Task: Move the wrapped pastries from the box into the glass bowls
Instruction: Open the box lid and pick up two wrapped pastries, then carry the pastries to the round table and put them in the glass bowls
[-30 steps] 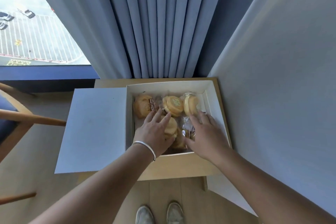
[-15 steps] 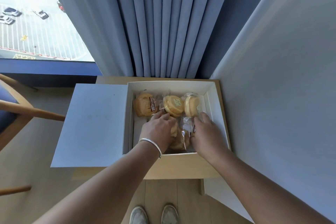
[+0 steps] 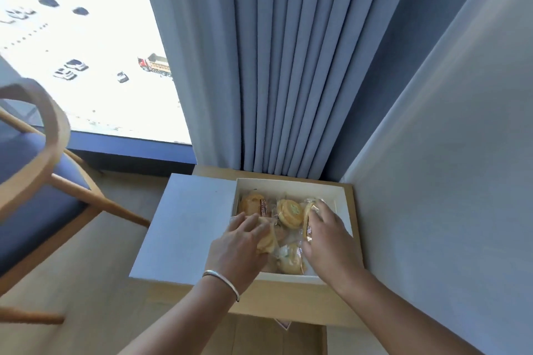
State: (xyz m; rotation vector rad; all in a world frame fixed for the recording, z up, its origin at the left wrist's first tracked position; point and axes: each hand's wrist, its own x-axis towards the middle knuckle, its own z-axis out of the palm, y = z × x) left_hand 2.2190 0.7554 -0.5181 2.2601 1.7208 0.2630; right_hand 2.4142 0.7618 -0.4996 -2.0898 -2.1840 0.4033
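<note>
Blue curtain (image 3: 288,66) hangs behind a small wooden desk (image 3: 288,302) set in the corner. White box (image 3: 288,185) sits open on the desk, lid (image 3: 184,228) folded out flat to its left. Wrapped pastries inside the box: three along the far wall, others nearer.

Left hand (image 3: 236,245): fingers curled around a wrapped pastry (image 3: 266,241). Right hand (image 3: 328,236): pinches an upright wrapped pastry (image 3: 308,217). Silver bracelet (image 3: 222,282) on left wrist.
</note>
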